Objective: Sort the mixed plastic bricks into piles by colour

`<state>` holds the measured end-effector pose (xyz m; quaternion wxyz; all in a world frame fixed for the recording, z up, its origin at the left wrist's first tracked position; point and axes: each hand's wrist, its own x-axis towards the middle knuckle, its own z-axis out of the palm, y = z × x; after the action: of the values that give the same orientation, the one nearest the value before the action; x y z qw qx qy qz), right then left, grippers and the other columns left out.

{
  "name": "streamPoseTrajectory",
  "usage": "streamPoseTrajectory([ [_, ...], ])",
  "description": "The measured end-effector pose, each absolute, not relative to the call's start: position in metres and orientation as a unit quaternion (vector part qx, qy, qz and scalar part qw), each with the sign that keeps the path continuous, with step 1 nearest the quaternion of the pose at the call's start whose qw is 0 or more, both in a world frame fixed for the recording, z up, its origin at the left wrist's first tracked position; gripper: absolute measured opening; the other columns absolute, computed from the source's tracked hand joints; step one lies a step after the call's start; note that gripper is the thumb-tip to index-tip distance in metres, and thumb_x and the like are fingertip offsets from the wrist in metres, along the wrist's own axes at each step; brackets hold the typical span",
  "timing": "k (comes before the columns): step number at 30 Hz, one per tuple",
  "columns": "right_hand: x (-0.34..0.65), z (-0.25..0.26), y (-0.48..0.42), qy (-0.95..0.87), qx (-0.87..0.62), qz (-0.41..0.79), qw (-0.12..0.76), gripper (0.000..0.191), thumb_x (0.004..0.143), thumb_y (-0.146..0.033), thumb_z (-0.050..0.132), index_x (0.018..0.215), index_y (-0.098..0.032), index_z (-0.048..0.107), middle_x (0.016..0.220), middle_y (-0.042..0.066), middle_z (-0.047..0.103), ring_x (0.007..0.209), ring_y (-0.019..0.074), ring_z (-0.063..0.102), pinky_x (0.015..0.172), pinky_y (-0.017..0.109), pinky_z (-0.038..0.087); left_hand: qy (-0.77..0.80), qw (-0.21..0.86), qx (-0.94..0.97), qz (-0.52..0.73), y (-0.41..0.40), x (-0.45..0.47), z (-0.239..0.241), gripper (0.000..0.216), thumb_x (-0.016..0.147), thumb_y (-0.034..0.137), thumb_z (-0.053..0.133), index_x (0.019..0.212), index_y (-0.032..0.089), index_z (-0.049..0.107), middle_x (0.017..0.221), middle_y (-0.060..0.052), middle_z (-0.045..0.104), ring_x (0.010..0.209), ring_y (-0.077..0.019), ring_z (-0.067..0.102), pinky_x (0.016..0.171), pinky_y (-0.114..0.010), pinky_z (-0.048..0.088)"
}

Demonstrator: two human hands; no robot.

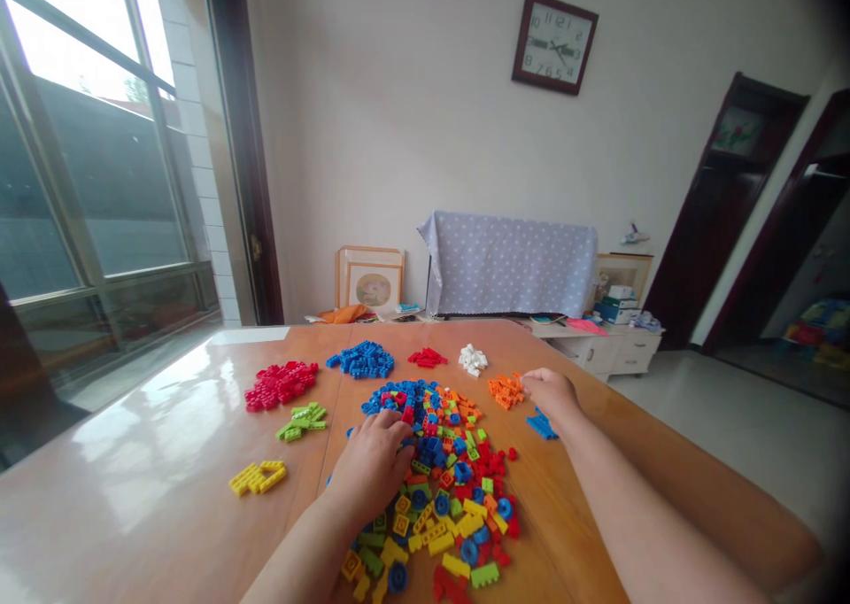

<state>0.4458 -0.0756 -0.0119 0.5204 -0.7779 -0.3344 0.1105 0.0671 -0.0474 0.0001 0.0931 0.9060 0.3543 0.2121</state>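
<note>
Over the left side of a large mixed pile of toy building bricks [431, 529] is my left hand [375, 453]. Its fingers are bent, with thumb and fingertips apart. A crimson brick [407, 414] lies right at these fingertips. My right hand [550, 391] is at the right edge of a small heap of orange bricks [506, 391]. Its thumb and forefinger are pinched together; whatever is between them is too small to make out. Blue bricks [542, 424] lie on the table just below the right hand.
Around the mixed pile on the wooden table [166, 498] lie separate heaps: crimson bricks [280, 385], lime green bricks [302, 421], yellow bricks [258, 477], blue bricks [362, 360], red bricks [427, 357] and white bricks [472, 359]. A low cabinet [617, 352] stands beyond the table.
</note>
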Motion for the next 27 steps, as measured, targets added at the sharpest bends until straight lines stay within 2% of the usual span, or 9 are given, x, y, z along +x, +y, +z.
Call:
streamPoseTrajectory([
  [5,0.45,-0.022,-0.071,-0.363,-0.827,0.083,0.421,0.015,0.067,-0.035,0.069,0.074,-0.021,0.073,0.072,0.004,0.074,0.069,0.0191,0.064,0.059,0.025,0.04,0.357,0.088,0.903,0.225,-0.045,0.065,-0.002,0.023,0.095,0.034,0.05,0.109,0.029,0.068,0.114,-0.008,0.059,0.106,-0.0245,0.058,0.091,-0.034,0.046],
  [11,0.452,-0.014,-0.06,-0.387,-0.836,0.075,0.381,0.016,0.071,-0.038,0.07,0.072,-0.023,0.074,0.069,0.004,0.074,0.072,0.0199,0.066,0.061,0.025,0.04,0.36,0.093,0.899,0.233,-0.042,0.065,-0.004,0.022,0.094,0.034,0.051,0.106,0.029,0.068,0.114,-0.008,0.06,0.107,-0.0249,0.057,0.092,-0.036,0.046],
  [14,0.452,-0.012,-0.057,-0.388,-0.833,0.073,0.388,0.021,0.073,-0.042,0.069,0.074,-0.022,0.075,0.075,0.007,0.076,0.076,0.0217,0.067,0.063,0.026,0.042,0.363,0.099,0.898,0.227,-0.041,0.065,-0.005,0.022,0.093,0.034,0.051,0.106,0.029,0.069,0.116,-0.008,0.06,0.108,-0.0254,0.057,0.092,-0.036,0.046],
  [17,0.453,-0.015,-0.058,-0.377,-0.826,0.073,0.412,0.028,0.077,-0.044,0.065,0.085,-0.019,0.076,0.084,0.01,0.077,0.08,0.0234,0.068,0.065,0.027,0.045,0.369,0.099,0.897,0.223,-0.041,0.064,-0.006,0.022,0.093,0.033,0.052,0.107,0.03,0.069,0.116,-0.008,0.061,0.109,-0.0259,0.057,0.094,-0.037,0.045],
  [22,0.45,-0.015,-0.068,-0.359,-0.807,0.091,0.459,0.035,0.081,-0.044,0.055,0.095,-0.019,0.074,0.08,0.008,0.076,0.073,0.0212,0.068,0.06,0.026,0.047,0.361,0.094,0.899,0.227,-0.042,0.065,-0.004,0.022,0.094,0.034,0.051,0.106,0.03,0.069,0.115,-0.008,0.061,0.108,-0.0253,0.057,0.092,-0.036,0.046],
  [27,0.435,-0.003,-0.074,-0.374,-0.774,0.125,0.495,0.036,0.08,-0.043,0.055,0.1,-0.017,0.071,0.083,0.009,0.074,0.07,0.0188,0.066,0.055,0.024,0.046,0.363,0.098,0.901,0.217,-0.044,0.065,0.0,0.023,0.093,0.033,0.051,0.109,0.03,0.069,0.115,-0.008,0.061,0.107,-0.0249,0.058,0.091,-0.035,0.046],
])
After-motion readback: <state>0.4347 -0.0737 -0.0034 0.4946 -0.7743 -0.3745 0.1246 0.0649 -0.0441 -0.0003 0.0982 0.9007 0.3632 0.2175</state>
